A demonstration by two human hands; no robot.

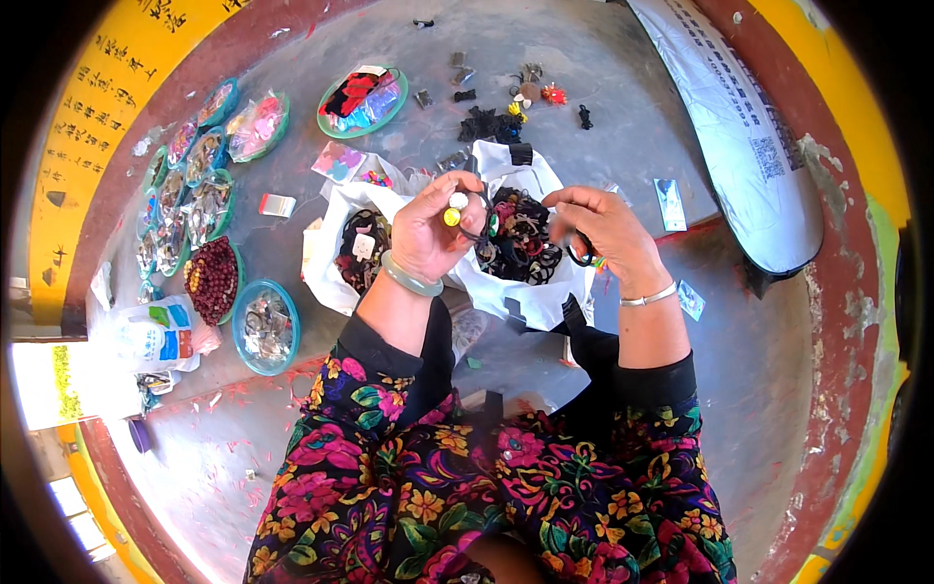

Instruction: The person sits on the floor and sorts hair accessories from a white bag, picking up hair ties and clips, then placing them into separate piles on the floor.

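My left hand (435, 230) is closed around black elastic hair ties (480, 234), with a white ball and a yellow bead (451, 217) showing at its fingers. My right hand (613, 234) is curled, and a small dark loop (583, 250) hangs at its fingers; its exact kind is unclear. Both hands are above a white bag (555, 300) full of dark and coloured hair ties (520, 243). Left of it, partly behind my left wrist, another white bag (336, 282) holds more dark hair ties and a pale card (364, 246).
Several basins of packaged accessories stand on the left, including a blue one (242, 341) and one with dark red beads (211, 280). A green basin (397, 107) stands farther off. Black bundles (489, 127) lie ahead on the floor. A long silver cover (739, 146) leans at right.
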